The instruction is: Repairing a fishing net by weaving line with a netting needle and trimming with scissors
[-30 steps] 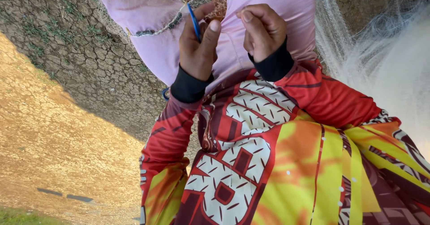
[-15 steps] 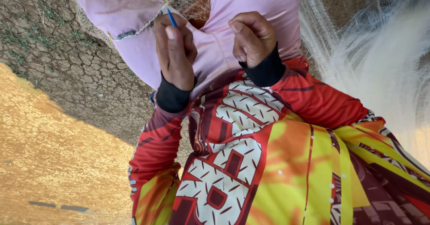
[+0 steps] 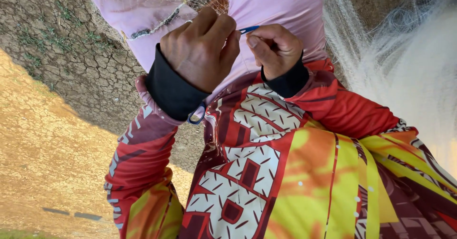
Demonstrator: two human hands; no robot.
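Cracked dry earth (image 3: 71, 53) behind; left hand (image 3: 200, 53) and right hand (image 3: 276, 48) together, fingers pinched shut on blue needle (image 3: 249, 29); pink cloth (image 3: 285, 6) beneath; pale fishing net (image 3: 381, 53) alongside.

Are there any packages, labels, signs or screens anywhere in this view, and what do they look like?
None show. Only the left hand and right hand pinching a thin blue tool over pink cloth, with white fine-mesh netting at the right and cracked earth around.

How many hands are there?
2. The left hand is over the pink cloth, pinching the blue tool. The right hand is beside it, fingertips at the same tool. No others show.
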